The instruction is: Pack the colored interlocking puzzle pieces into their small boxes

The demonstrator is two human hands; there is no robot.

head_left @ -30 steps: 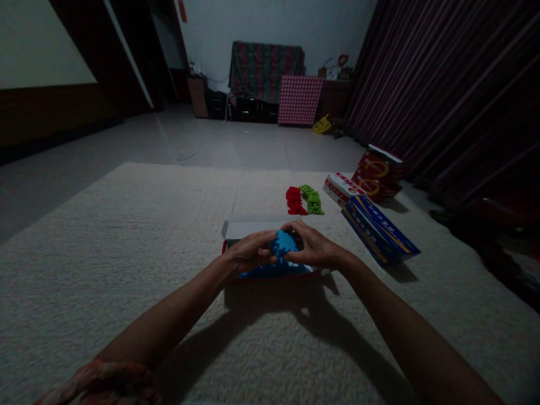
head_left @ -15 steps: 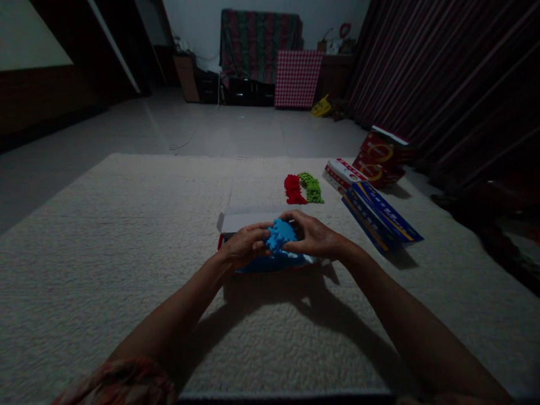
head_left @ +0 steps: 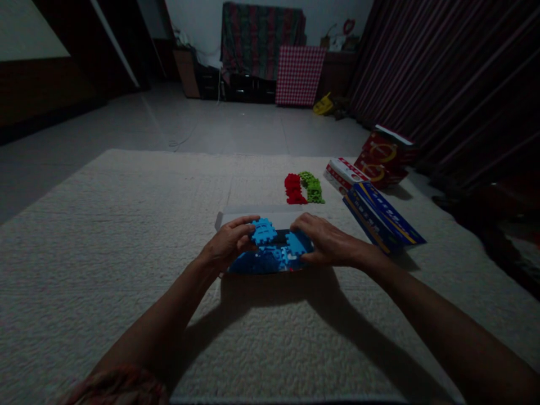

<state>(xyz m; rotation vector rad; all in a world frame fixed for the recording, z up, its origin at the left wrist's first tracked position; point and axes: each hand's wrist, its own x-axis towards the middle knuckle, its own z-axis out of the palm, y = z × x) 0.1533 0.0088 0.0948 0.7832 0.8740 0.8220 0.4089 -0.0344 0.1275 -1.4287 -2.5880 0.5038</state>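
Note:
A square blue building piece with toothed edges is pinched between the thumb and fingers of my left hand. My right hand grips another blue toothed piece, which looks flat and is partly covered by the fingers. The two pieces are apart, with a small gap between them. Both are held over an open cardboard box with a blue printed front and its pale lid flap folded back. What lies inside the box is mostly dark or hidden by my hands.
Beyond the box, red toothed pieces and green ones rest on the pale quilted mat. To the right lie a blue printed carton, a white-and-red box and a dark red box.
The blue pieces were together between my hands; now they are separated, one in each hand. My left hand has shifted left and my right hand right.

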